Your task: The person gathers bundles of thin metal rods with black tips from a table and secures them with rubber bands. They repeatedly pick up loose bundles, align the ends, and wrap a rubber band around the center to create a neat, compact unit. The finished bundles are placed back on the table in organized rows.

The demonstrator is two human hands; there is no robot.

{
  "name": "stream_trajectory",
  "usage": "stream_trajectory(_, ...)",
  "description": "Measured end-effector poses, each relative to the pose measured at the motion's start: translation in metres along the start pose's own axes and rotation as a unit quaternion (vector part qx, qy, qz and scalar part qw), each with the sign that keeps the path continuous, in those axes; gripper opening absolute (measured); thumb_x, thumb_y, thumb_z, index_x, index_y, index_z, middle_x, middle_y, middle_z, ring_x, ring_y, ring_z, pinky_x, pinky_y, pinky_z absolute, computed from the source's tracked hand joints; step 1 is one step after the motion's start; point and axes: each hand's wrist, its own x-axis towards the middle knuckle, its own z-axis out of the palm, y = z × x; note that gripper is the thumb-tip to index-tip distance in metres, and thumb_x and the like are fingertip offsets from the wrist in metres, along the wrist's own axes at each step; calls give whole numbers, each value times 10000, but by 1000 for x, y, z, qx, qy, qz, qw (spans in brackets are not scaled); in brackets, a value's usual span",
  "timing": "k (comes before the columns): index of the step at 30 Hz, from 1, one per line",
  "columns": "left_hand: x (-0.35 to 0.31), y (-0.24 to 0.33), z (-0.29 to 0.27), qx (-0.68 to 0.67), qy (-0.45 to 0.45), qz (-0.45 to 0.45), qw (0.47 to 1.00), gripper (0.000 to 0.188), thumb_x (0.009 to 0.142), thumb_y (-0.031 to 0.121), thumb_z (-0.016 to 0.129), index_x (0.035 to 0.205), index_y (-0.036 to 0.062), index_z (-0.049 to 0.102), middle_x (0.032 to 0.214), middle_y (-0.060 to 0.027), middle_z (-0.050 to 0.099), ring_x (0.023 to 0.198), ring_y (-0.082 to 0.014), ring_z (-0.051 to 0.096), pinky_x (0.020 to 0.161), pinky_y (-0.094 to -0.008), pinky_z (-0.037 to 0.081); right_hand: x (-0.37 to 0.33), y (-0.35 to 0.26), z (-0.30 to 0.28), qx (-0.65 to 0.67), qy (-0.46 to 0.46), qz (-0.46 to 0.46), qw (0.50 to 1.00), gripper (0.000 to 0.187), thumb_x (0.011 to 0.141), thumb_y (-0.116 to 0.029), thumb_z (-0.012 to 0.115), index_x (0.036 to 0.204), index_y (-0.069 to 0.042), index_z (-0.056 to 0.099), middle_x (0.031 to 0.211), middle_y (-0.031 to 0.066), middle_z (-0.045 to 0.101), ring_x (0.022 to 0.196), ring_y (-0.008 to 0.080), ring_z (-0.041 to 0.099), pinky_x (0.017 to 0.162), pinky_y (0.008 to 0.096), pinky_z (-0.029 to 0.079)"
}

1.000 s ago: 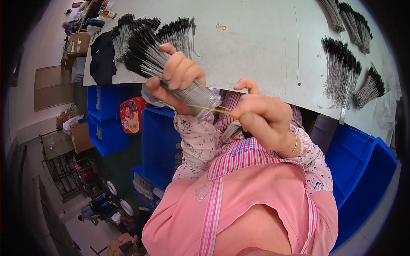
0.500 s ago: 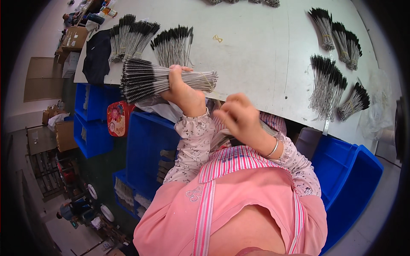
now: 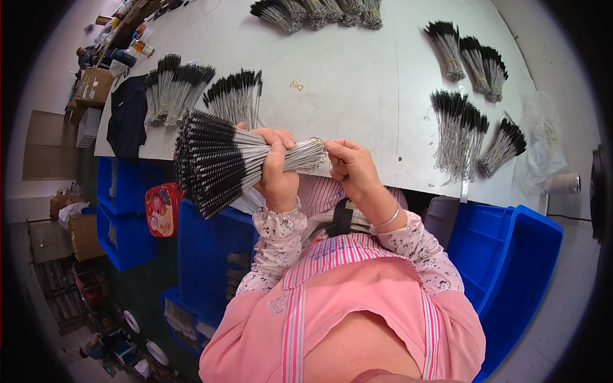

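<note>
A thick bundle of wire brushes (image 3: 211,159) with black bristles and thin silvery stems lies across my left hand (image 3: 280,172), its fingers wrapped round the stems. The bristle ends fan out to the left, over the table's near edge. At the bundle's right end, where the stems finish in small loops, the thumb and fingers of my right hand (image 3: 353,167) are pinched together. Something yellowish, like a thin band, shows beside those fingertips, but what they grip is too small to make out.
On the white table (image 3: 351,83) lie more brush bundles at the left (image 3: 179,92), the far edge (image 3: 319,14) and the right (image 3: 460,134). A yellow rubber band (image 3: 296,85) lies mid-table. Blue crates (image 3: 511,255) stand below, beside a red container (image 3: 163,209). A clear plastic bag (image 3: 543,140) hangs rightward.
My right hand has moved from apart to the bundle's looped end, pinching there. The bundle has tilted, bristles lower and spread wider. The view has shifted, showing more of the table's far side.
</note>
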Motion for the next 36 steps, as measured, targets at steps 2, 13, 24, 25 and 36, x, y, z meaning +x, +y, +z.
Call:
stream_trajectory(2,-8,4,8,104,10,0,995,550,803,-44,482,1305,-3,261,811,-84,505,695,-193,516,760,-406,457,-14,6,12,-120,62,-230,964,116,855,-125,667,831,-14,639,648,-31,506,525,41,395,473,211,302)
stream_trajectory(13,18,61,-17,-155,-56,5,986,559,773,144,530,1296,42,360,778,-30,440,642,-134,461,621,-302,393,-18,64,-25,-591,-211,-397,669,64,755,-153,671,770,-95,693,768,119,605,706,324,594,645,394,495)
stream_trajectory(24,-20,27,-65,-25,63,-487,871,447,767,55,573,1195,26,448,716,-84,545,570,-192,540,564,-339,462,126,-32,-1,-753,6,-338,565,151,837,-159,574,877,-54,674,858,165,665,757,357,639,654,454,506)
stream_trajectory(25,-23,19,-67,-36,68,-508,858,443,770,58,574,1194,27,448,715,-86,546,573,-191,541,562,-341,462,147,-35,1,-754,0,-337,564,172,848,-147,559,910,-41,679,888,183,666,772,364,643,673,455,511)
stream_trajectory(36,-18,-20,-93,25,84,-496,864,398,770,42,585,1148,-19,475,696,-87,552,557,-192,567,531,-341,500,148,-18,-23,-560,63,-344,751,249,895,-118,519,1048,27,650,949,185,678,784,299,680,721,356,526)
